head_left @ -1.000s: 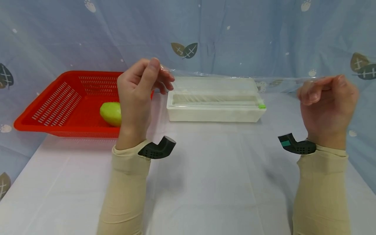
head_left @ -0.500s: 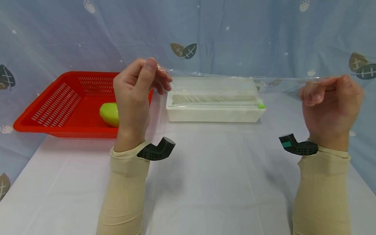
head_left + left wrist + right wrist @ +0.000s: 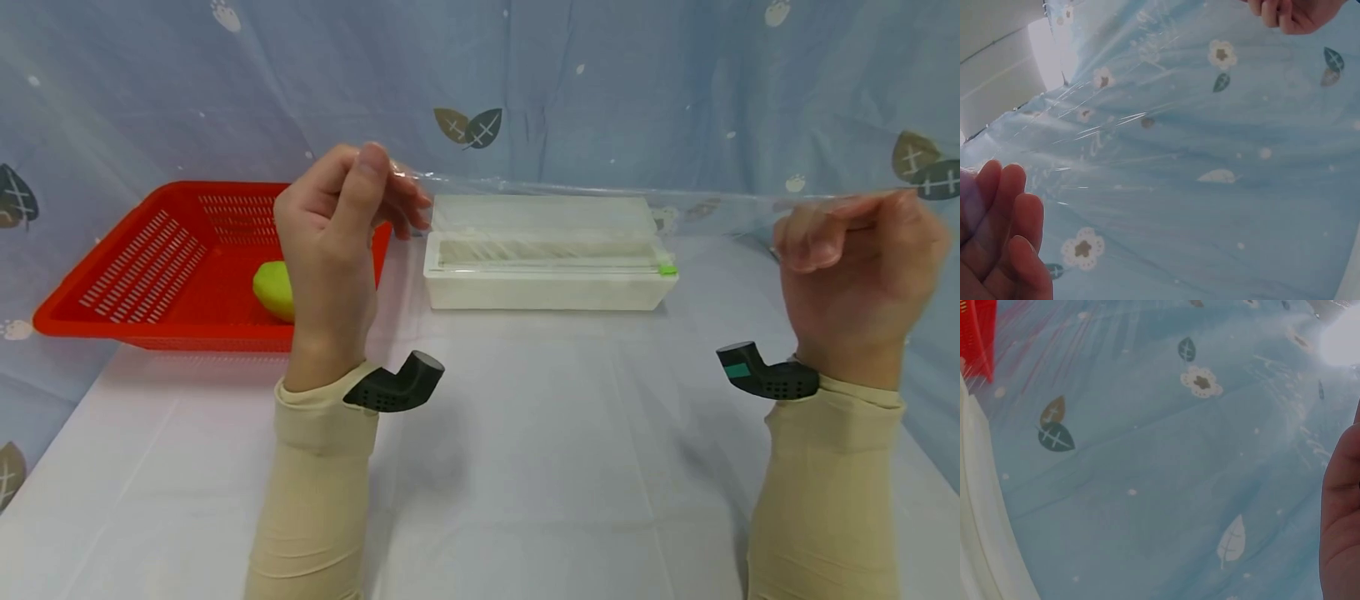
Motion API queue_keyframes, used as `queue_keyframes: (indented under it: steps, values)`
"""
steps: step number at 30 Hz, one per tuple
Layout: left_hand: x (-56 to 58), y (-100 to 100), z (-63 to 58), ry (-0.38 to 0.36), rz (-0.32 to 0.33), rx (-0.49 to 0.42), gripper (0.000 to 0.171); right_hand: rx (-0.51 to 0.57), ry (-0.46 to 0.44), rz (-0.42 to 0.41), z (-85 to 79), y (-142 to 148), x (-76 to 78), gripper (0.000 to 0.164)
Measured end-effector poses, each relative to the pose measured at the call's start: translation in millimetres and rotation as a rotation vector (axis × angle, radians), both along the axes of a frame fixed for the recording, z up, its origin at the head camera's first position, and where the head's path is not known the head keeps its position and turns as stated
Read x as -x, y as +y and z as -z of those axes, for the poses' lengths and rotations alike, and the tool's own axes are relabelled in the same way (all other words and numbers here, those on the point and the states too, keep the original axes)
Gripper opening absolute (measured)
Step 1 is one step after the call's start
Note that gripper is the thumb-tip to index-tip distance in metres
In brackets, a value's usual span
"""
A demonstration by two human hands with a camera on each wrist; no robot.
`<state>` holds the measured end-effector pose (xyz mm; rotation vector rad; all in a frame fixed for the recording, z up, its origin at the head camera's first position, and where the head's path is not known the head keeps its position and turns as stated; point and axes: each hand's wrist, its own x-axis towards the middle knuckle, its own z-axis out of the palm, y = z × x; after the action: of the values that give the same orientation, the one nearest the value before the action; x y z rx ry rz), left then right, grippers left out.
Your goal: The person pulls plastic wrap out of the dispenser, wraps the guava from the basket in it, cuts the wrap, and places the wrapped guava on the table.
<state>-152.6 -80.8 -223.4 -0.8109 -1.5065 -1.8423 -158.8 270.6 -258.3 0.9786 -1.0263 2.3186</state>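
A person holds a clear film (image 3: 525, 185) across the upper middle of the head view, running from upper left of centre to the right side of the frame. The left hand (image 3: 330, 233), left of centre, has thumb and index finger pinched together on one end; its other fingers are bent and spread a little apart. The right hand (image 3: 862, 267), at the right of the frame, pinches the opposite end between thumb and index finger, the remaining fingers curled in. The film's upper edge shows as a thin shiny line; its lower edge is hard to make out. In the left wrist view, bright creases fan out across it near the fingers at the lower left.

Behind the film, at the centre of the head view, a white box (image 3: 555, 293) sits on the white tabletop (image 3: 525, 467), with a green tab (image 3: 667, 270) at the right end of its top edge. A pale panel (image 3: 540, 212) rises along the box's back. At the left of the frame stands a red basket (image 3: 112, 327) with a green fruit (image 3: 272, 290) inside, partly covered by the left hand. Both arms wear beige sleeves (image 3: 828, 500), with a black camera (image 3: 397, 387) at each wrist. A blue curtain (image 3: 675, 83) with leaf prints fills the top of the frame.
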Motion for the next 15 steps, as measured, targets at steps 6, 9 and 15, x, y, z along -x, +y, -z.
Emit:
queue_keyframes:
  steps: [6, 9, 15]
  values:
    - [-0.2, -0.1, -0.5, 0.007, 0.011, -0.031, 0.032, 0.0, 0.01, -0.006, 0.2, 0.9, -1.9, 0.029]
    - [0.5, -0.4, -0.8, 0.005, 0.029, -0.069, 0.033, 0.001, -0.013, -0.007, -0.5, 2.2, -3.5, 0.03]
    - [-0.6, -0.5, -1.2, -0.002, 0.053, -0.111, 0.032, -0.018, -0.013, -0.011, -1.5, 3.5, -4.4, 0.028]
